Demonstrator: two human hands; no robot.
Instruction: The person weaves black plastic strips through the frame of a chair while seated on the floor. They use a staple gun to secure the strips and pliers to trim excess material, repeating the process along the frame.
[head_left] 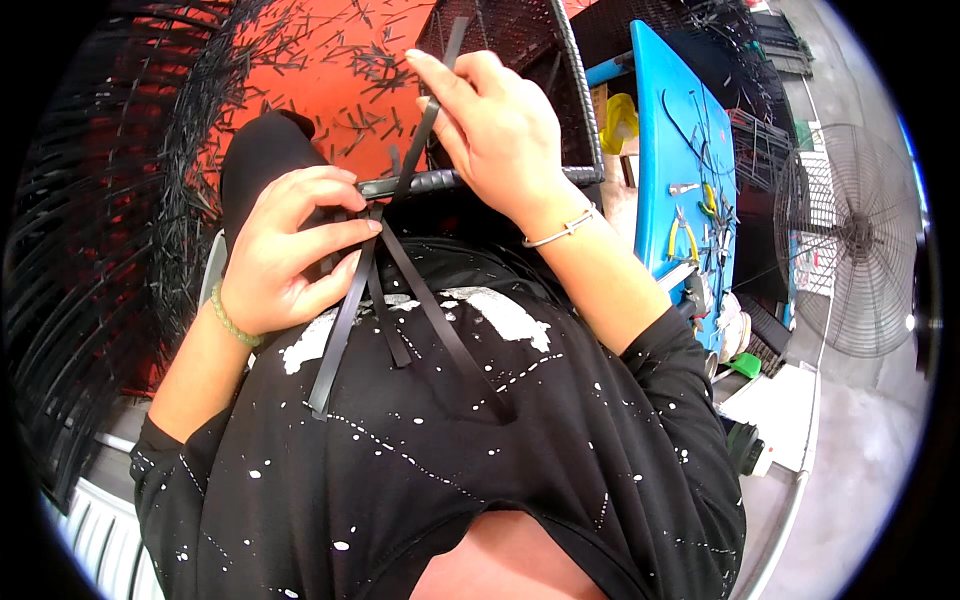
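A black woven frame [572, 80] stands before me, its near bar [435, 181] wrapped in dark strip. My left hand [300, 245] is closed at the left end of that bar, thumb and fingertips pinching flat black strips where they cross. From this spot several loose ends hang toward my lap, among them a long strip [342, 340] and another strip [440, 325] slanting right. My right hand [505, 135] is higher, over the frame, closed on a black strip [408, 170] that runs up from the bar and sticks out past the fingers.
Cut black scraps [375, 70] litter the red floor [285, 70]. Dark curved strands [90, 200] fill the left side. To the right, a blue table [660, 100] carries pliers [683, 237] and other tools, with a large fan [858, 235] beyond. A white slatted seat [105, 540] is at lower left.
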